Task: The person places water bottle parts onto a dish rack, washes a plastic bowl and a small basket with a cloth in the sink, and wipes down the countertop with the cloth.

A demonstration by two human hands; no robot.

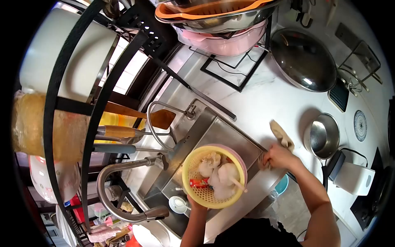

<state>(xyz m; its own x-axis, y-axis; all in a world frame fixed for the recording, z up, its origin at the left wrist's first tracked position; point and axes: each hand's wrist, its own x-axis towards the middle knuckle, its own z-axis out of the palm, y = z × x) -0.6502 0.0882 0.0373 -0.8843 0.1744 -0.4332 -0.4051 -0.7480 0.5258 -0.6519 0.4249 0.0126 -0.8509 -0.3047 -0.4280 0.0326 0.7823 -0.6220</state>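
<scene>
My left hand [197,203] grips the near-left rim of a yellow colander [191,164], tilted above the sink [222,133]. Inside the colander are pale, whitish food pieces [226,174], a red packet [199,183] and a light stick-like handle [238,185]. A pinkish rim shows behind the colander's right side. At the sink's right edge my right hand [277,157] is closed on a brownish cloth [282,135], part of which lies on the white counter [251,109]. Another bit of cloth shows below the fingers.
A faucet [123,166] arches over the sink's left side, near a small white bowl [178,204]. A saucepan [324,136] and a lidded wok [303,59] stand on the counter. A black rack [53,107] fills the left. Stacked basins [222,39] stand at the top.
</scene>
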